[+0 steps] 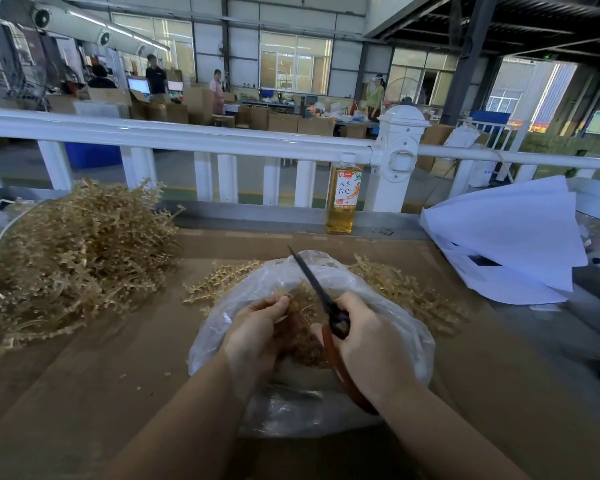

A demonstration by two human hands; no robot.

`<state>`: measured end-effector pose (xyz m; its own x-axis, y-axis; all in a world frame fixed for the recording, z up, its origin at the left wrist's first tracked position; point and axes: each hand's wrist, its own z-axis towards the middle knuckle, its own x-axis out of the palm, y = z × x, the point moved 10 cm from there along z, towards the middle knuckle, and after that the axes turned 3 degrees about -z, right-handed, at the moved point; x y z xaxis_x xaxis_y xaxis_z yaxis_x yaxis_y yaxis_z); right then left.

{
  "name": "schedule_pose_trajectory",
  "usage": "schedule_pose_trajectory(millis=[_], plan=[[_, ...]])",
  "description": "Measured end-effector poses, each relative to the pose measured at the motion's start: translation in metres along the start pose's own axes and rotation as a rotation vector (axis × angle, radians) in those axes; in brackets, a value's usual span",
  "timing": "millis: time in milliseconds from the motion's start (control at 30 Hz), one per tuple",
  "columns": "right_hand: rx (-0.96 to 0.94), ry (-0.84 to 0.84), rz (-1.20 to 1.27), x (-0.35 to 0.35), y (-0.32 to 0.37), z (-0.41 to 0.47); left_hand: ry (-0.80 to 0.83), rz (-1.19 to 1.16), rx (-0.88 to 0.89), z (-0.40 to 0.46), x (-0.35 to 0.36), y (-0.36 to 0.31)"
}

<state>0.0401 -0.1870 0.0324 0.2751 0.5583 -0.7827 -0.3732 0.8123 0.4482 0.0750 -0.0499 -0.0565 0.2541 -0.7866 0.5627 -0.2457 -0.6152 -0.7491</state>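
Note:
My right hand (368, 337) grips a pair of scissors (321, 296) with red-brown handles, the dark blades pointing up and away. My left hand (257, 330) pinches a small tan plastic sprig (300, 306) beside the blades. Both hands are over a clear plastic bag (406, 337) that holds cut tan pieces. Loose tan sprigs (395, 285) lie just behind the bag on the brown cardboard-covered table (101, 368).
A big heap of tan plastic sprigs (73, 251) fills the table's left side. A bottle of amber drink (343, 195) stands at the back by a white railing (187, 136). White paper sheets (506, 240) lie at the right. People stand far behind.

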Motion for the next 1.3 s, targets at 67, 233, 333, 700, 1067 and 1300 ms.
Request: schedule_pose_trajectory(millis=[67, 233, 333, 700, 1067, 1300], plan=[[0.032, -0.052, 0.015, -0.011, -0.002, 0.004, -0.020, -0.026, 0.018, 0.001, 0.003, -0.005], [0.052, -0.058, 0.145, -0.017, 0.008, 0.019, 0.024, 0.009, 0.081, -0.006, 0.018, -0.021], [0.081, -0.035, 0.195, -0.010, 0.012, 0.028, 0.102, 0.055, 0.072, -0.015, 0.035, -0.022], [0.103, -0.138, 0.353, -0.033, 0.006, 0.038, -0.022, 0.168, 0.186, -0.011, 0.016, -0.036], [0.389, -0.050, 0.638, -0.012, -0.034, 0.029, 0.089, -0.076, -0.032, -0.001, 0.021, -0.010], [0.348, 0.034, 0.562, 0.004, -0.031, 0.029, 0.142, 0.159, -0.074, -0.008, 0.032, -0.002]])
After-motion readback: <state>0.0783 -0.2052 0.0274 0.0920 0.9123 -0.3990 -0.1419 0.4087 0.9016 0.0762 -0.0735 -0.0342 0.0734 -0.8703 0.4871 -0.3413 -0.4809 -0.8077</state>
